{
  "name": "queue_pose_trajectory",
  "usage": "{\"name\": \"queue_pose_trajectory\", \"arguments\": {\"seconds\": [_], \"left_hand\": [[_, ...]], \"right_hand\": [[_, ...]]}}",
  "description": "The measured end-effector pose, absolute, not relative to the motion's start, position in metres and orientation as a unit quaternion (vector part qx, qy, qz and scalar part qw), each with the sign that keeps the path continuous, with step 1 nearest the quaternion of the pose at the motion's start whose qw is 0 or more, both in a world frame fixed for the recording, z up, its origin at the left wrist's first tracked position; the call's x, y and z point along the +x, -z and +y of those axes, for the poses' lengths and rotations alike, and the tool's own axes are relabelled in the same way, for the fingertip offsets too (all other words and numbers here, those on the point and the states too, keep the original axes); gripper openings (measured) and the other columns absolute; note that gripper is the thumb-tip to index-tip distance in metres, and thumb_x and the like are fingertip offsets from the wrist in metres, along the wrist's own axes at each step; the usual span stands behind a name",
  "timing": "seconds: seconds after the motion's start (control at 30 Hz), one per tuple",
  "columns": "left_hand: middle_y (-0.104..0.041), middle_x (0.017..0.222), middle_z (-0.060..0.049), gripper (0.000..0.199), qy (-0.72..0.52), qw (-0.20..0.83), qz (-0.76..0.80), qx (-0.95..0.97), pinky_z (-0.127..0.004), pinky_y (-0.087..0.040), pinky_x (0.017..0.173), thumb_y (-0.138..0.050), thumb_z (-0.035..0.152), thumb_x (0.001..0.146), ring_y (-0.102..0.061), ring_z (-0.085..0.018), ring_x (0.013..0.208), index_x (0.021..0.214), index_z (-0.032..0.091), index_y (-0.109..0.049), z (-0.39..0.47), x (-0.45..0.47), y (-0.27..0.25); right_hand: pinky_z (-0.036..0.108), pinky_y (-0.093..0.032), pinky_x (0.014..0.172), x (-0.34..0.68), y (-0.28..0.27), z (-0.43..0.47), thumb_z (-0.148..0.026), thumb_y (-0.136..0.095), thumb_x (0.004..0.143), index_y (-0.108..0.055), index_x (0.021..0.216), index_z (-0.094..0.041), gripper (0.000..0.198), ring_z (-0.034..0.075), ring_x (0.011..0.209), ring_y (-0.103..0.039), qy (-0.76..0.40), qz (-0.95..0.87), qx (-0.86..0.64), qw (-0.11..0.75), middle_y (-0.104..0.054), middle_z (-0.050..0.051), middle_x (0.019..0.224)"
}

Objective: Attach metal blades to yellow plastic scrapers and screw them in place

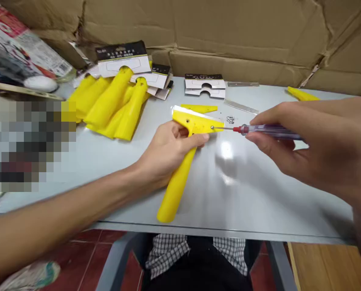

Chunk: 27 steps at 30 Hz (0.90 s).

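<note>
My left hand is closed round the neck of a yellow plastic scraper, its handle slanting down toward the table's front edge. Along the top of the scraper's head runs a pale strip. One dark screw hole shows on the left of the head. In my right hand is a screwdriver with a clear purplish handle and a red collar. Its thin shaft points left, and the tip meets a small screw at the right of the head.
Several yellow scraper handles lie piled at the left, beside black-and-white packaging cards. Behind the scraper are a loose yellow piece, small screws and metal blades. Cardboard lines the table's back edge.
</note>
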State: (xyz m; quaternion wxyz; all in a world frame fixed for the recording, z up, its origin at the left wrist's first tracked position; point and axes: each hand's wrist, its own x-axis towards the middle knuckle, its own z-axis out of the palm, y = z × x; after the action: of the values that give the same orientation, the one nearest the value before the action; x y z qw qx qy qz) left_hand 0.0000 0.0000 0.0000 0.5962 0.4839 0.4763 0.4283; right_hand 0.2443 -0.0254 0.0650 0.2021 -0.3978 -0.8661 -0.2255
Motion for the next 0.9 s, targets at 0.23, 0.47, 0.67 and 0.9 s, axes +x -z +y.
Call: {"name": "queue_pose_trajectory", "arguments": {"seconds": [0.23,0.47,0.67,0.9], "left_hand": [[-0.076,0.098,-0.008,0.023,-0.424,0.592,0.473,0.496,-0.043,-0.054,0.088,-0.089,0.036,0.076,-0.067,-0.031,0.1,0.075,0.023,-0.07,-0.002,-0.001,-0.003],[-0.077,0.099,-0.009,0.021,-0.41,0.589,0.483,0.502,-0.046,-0.055,0.094,-0.088,0.035,0.077,-0.07,-0.033,0.104,0.076,0.023,-0.071,-0.003,0.0,-0.006],[-0.08,0.106,-0.009,0.018,-0.404,0.589,0.481,0.508,-0.047,-0.056,0.101,-0.088,0.032,0.078,-0.072,-0.034,0.11,0.086,0.022,-0.076,-0.003,0.001,-0.007],[-0.081,0.122,-0.012,0.033,-0.4,0.588,0.469,0.523,-0.049,-0.054,0.113,-0.09,0.034,0.078,-0.071,-0.035,0.124,0.106,0.019,-0.08,-0.004,0.001,-0.007]], "right_hand": [[0.034,-0.025,0.055,0.243,-0.065,-0.025,-0.042,-0.055,0.105,-0.062,0.107,-0.025,0.019,0.018,0.057,-0.053,0.197,-0.87,-0.413,0.183,-0.06,-0.003,0.068],[0.034,-0.035,0.059,0.246,-0.068,-0.025,-0.037,-0.056,0.109,-0.062,0.101,-0.027,0.014,0.014,0.061,-0.061,0.173,-0.864,-0.429,0.198,-0.07,-0.005,0.074],[0.036,-0.04,0.059,0.247,-0.068,-0.023,-0.042,-0.057,0.105,-0.062,0.116,-0.025,0.021,0.017,0.055,-0.057,0.152,-0.875,-0.419,0.186,-0.064,-0.003,0.071],[0.036,-0.038,0.061,0.255,-0.07,-0.019,-0.037,-0.057,0.107,-0.063,0.107,-0.026,0.012,0.017,0.065,-0.064,0.135,-0.883,-0.412,0.177,-0.068,-0.001,0.077]]}}
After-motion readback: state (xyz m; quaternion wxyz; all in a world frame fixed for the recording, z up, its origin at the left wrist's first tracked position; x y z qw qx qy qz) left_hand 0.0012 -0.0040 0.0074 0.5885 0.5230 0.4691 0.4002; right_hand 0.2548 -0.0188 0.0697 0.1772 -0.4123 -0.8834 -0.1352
